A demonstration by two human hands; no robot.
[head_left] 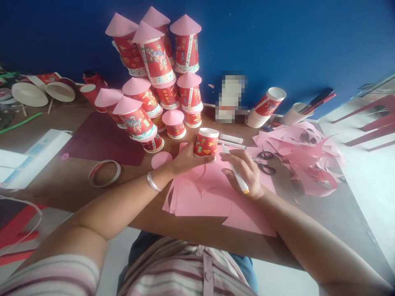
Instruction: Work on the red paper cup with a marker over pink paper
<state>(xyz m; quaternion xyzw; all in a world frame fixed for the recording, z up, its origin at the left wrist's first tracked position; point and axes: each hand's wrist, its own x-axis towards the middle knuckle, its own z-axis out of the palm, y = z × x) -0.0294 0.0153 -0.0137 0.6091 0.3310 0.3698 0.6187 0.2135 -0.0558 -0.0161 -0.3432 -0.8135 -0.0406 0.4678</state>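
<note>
My left hand (185,159) is closed round a red paper cup (206,142) with a white rim and gold star prints, held above pink paper sheets (203,201). Between the thumb and fingers of my right hand (245,176) is a white marker pen (237,170) with a yellow-orange end; its tip points up toward the cup, a short way to its right. Pencil-like curved lines show on the sheets. Beside my left wrist lies a pink paper disc (161,160). Scissors (265,162) with black handles lie just beyond my right hand.
Several red cups with pink cone tops (156,59) stand stacked at the back left. Pink paper scraps (304,152) heap up on the right. A tape roll (105,173) lies at left. Stacked cups (268,107) and a pen cup (294,115) stand by the blue wall.
</note>
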